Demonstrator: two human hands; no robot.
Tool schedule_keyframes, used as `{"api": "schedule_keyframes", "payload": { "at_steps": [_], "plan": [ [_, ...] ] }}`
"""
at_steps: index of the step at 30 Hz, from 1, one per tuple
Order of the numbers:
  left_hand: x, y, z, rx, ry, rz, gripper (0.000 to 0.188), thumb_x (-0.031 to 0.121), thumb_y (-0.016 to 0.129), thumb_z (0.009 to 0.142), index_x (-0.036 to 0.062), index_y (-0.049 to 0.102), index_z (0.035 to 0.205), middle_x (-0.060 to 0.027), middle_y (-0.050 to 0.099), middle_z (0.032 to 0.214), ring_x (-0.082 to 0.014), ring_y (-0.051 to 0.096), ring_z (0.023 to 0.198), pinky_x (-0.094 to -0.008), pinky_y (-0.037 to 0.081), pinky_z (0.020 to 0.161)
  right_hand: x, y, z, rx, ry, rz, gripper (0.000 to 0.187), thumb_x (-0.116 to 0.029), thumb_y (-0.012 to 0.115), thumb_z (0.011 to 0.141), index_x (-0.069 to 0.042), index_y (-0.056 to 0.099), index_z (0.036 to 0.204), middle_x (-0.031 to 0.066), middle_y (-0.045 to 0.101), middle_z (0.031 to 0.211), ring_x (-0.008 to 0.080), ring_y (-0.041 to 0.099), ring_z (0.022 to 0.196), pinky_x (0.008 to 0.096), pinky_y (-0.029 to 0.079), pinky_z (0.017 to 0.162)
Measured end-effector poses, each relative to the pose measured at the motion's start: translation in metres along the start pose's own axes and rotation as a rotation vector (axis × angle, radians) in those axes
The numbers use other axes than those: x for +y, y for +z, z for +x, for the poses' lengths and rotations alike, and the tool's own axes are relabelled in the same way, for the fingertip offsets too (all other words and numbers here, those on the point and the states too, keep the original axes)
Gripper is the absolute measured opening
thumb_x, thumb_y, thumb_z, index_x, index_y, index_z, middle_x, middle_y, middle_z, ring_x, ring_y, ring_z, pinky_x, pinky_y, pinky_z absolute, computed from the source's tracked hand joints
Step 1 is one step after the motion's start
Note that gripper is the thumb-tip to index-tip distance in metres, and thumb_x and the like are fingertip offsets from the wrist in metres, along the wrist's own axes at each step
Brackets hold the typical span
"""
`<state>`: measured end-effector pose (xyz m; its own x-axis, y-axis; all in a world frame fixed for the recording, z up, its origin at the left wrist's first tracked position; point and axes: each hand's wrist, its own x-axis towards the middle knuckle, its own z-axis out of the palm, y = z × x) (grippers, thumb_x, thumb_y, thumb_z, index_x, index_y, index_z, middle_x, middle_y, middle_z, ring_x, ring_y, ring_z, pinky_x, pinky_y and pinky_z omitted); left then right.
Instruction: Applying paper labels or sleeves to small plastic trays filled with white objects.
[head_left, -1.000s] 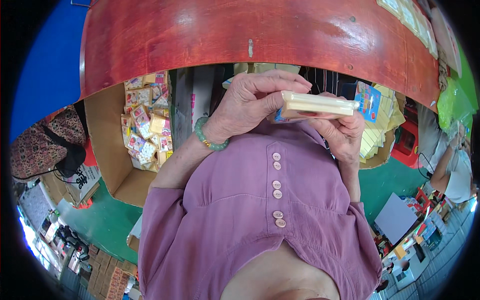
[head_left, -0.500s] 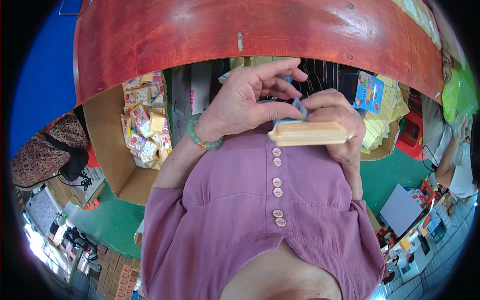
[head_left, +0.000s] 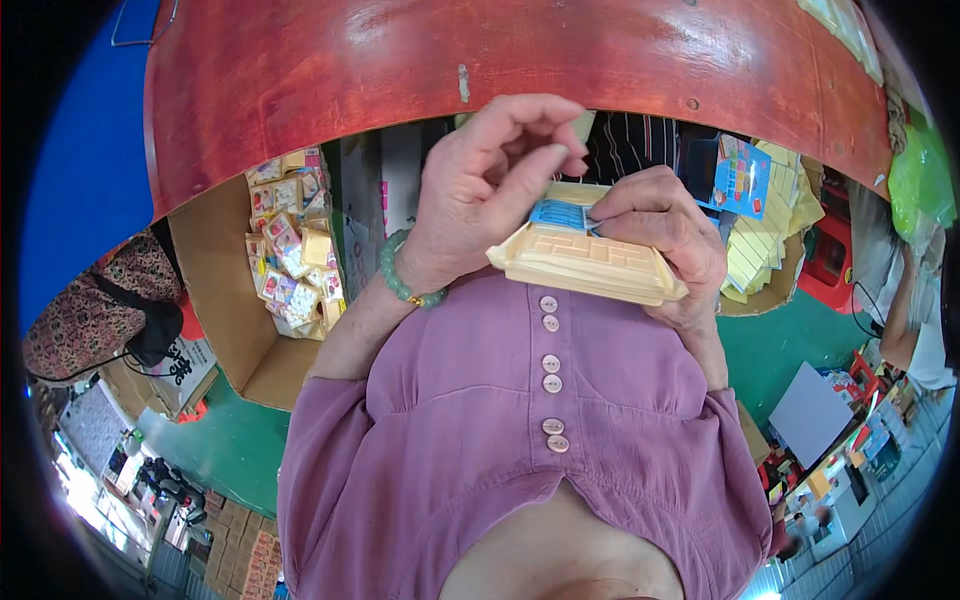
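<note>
One cream, rectangular, grid-embossed plastic packet [head_left: 590, 265] was held before the purple buttoned shirt [head_left: 480, 400], long axis crosswise, right end dipping. One blue printed label [head_left: 560, 214] lay along its far edge, lettering too small to read. Right hand [head_left: 665, 235] clamped packet and label; left hand [head_left: 490, 185], loosely curled, empty, hung near the left end.

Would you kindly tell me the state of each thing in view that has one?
Left hand: loosely curled, no item visible in it.
Right hand: closed on the cream pack.
Cream pack: held, tilted.
Blue card: at the pack, under the right fingertips.
Left carton: open, holding small packages.
Right carton: open, holding yellow cards.
Green bracelet: worn.
Blouse: buttoned.
</note>
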<state>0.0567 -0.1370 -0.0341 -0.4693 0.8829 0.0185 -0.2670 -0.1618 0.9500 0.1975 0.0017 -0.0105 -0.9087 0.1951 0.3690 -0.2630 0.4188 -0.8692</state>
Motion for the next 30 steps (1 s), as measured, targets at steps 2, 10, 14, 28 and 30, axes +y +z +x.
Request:
{"api": "schedule_keyframes", "payload": {
  "at_steps": [2, 10, 14, 28, 30],
  "plan": [
    [-0.003, -0.007, -0.006, 0.104, 0.026, 0.004, 0.026, -0.006, 0.05, 0.09, -0.0018, 0.055, 0.116, -0.008, 0.06, 0.107, -0.0108, 0.062, 0.089, -0.0225, 0.05, 0.08, 0.001, 0.001, 0.003, 0.013, -0.01, 0.041, 0.025, -0.021, 0.066, 0.081, 0.001, 0.061, 0.09, 0.0175, 0.063, 0.092, 0.0287, 0.059, 0.082, 0.0389, 0.048, 0.073],
    [0.021, -0.005, -0.015, 0.025, 0.138, -0.043, 0.041, 0.001, 0.073, 0.075, -0.0049, 0.06, 0.113, -0.0164, 0.059, 0.115, -0.023, 0.056, 0.108, -0.0326, 0.042, 0.095, 0.003, 0.003, 0.007, 0.19, 0.133, 0.334, 0.035, 0.013, 0.059, 0.082, 0.006, 0.054, 0.116, 0.0131, 0.057, 0.108, 0.018, 0.058, 0.102, 0.0281, 0.048, 0.085],
    [0.029, 0.004, -0.001, 0.113, 0.18, 0.149, 0.029, 0.003, 0.074, 0.079, -0.0048, 0.064, 0.105, -0.0096, 0.067, 0.101, -0.0143, 0.062, 0.091, -0.0265, 0.048, 0.082, -0.01, 0.006, 0.023, 0.266, 0.214, 0.487, 0.033, 0.007, 0.061, 0.084, 0.004, 0.054, 0.116, 0.0083, 0.062, 0.102, 0.0139, 0.062, 0.091, 0.0251, 0.051, 0.078],
    [0.074, -0.089, -0.116, 0.377, 0.008, 0.687, 0.014, -0.004, 0.068, 0.077, -0.003, 0.067, 0.091, -0.0112, 0.066, 0.1, -0.0182, 0.061, 0.092, -0.0284, 0.046, 0.081, 0.005, 0.021, 0.003, -0.272, 0.22, 0.01, 0.06, -0.02, 0.075, 0.076, 0.001, 0.051, 0.126, 0.0182, 0.059, 0.114, 0.0323, 0.06, 0.1, 0.0386, 0.047, 0.089],
    [0.085, -0.095, -0.134, 0.504, -0.196, 0.816, 0.015, 0.001, 0.068, 0.08, -0.0045, 0.065, 0.094, -0.0114, 0.066, 0.097, -0.0148, 0.061, 0.09, -0.0261, 0.046, 0.079, 0.024, 0.012, -0.018, -0.376, 0.354, -0.143, 0.051, -0.02, 0.073, 0.078, 0.003, 0.056, 0.121, 0.019, 0.061, 0.112, 0.0332, 0.06, 0.101, 0.0382, 0.048, 0.089]
  ]
}}
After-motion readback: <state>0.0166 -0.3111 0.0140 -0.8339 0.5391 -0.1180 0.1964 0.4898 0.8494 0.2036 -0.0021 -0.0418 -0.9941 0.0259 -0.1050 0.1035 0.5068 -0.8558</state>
